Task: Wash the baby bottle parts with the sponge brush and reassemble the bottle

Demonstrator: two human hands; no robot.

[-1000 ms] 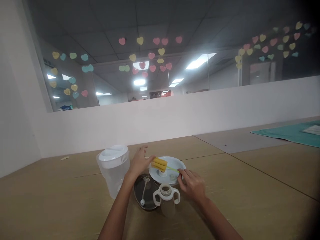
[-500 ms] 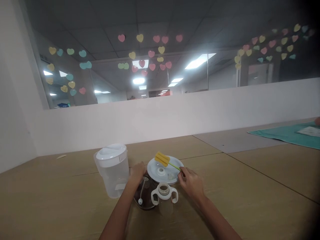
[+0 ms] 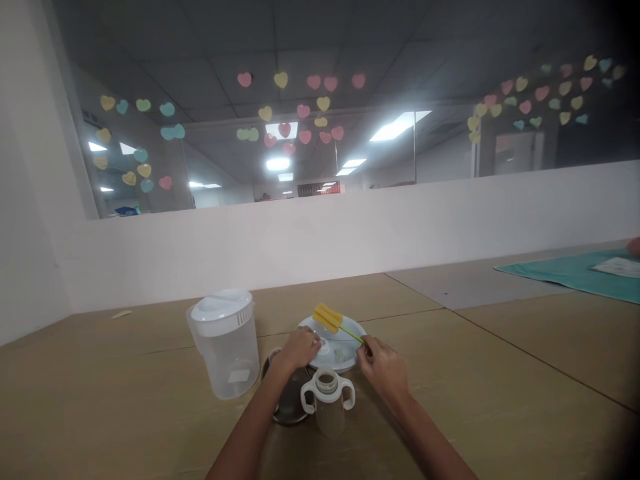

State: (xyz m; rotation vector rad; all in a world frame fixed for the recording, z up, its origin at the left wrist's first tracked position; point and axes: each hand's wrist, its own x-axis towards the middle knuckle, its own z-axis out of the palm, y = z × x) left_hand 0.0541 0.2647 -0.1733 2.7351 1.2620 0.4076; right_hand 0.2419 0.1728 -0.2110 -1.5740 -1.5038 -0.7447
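The brush (image 3: 327, 318) is up over the plate (image 3: 345, 343), its yellow sponge head clear of the bottle (image 3: 330, 408), which stands upright and uncapped. The white ring (image 3: 325, 347) lies loose on the plate, so the bottle seems not yet assembled. The right hand (image 3: 384, 367), wrist angled inward, pinches the brush's green handle; the left (image 3: 301, 347) reaches palm-down to the ring, its grip unclear. The jug (image 3: 227, 353) stands left, lidded.
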